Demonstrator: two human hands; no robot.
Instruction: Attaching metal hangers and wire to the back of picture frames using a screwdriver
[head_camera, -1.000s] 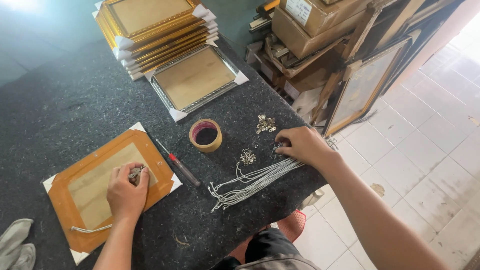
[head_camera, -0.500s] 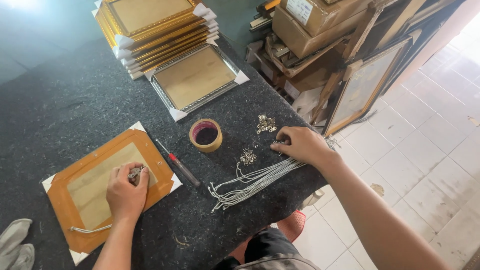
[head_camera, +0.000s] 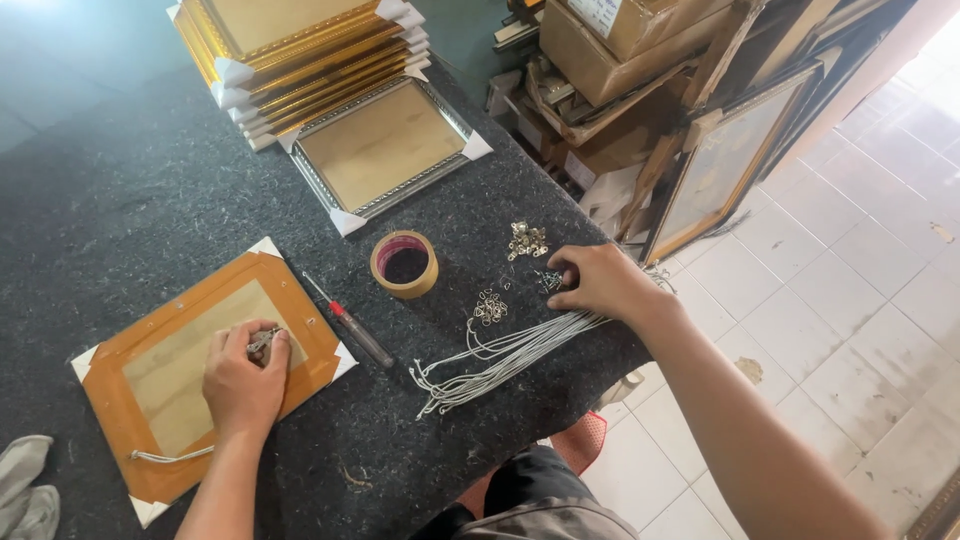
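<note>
— Two hands at work, yes? Where is each one?

— Both lie on the dark felt worktop (head_camera: 120, 210). The left hand (head_camera: 243, 377) rests on the back of an orange picture frame (head_camera: 180, 375) that lies face down near the front edge, and its fingers are pinched around a small metal fitting (head_camera: 263, 343) at the frame's upper rail.

— And the right hand (head_camera: 597, 282)?

— It is out at the far right edge, fingers curled down and closing on a little scatter of tiny screws (head_camera: 548, 280). Whether it has one between the fingertips, I cannot tell. Its wrist lies over the end of a bundle of white cords (head_camera: 500, 357), which fans out toward the left.

— What lies between the hands?

— A red-handled screwdriver (head_camera: 349, 323) just beside the frame's corner, a roll of brown tape (head_camera: 404, 264) behind it, and two small heaps of metal hangers (head_camera: 490, 306), the other heap (head_camera: 527, 239) being farther back.

— Anything else on the frame?

— One white cord (head_camera: 170, 456) along its lower rail. Behind, a silver frame (head_camera: 383, 148) lies flat beside a stack of gold frames (head_camera: 300, 50).
</note>
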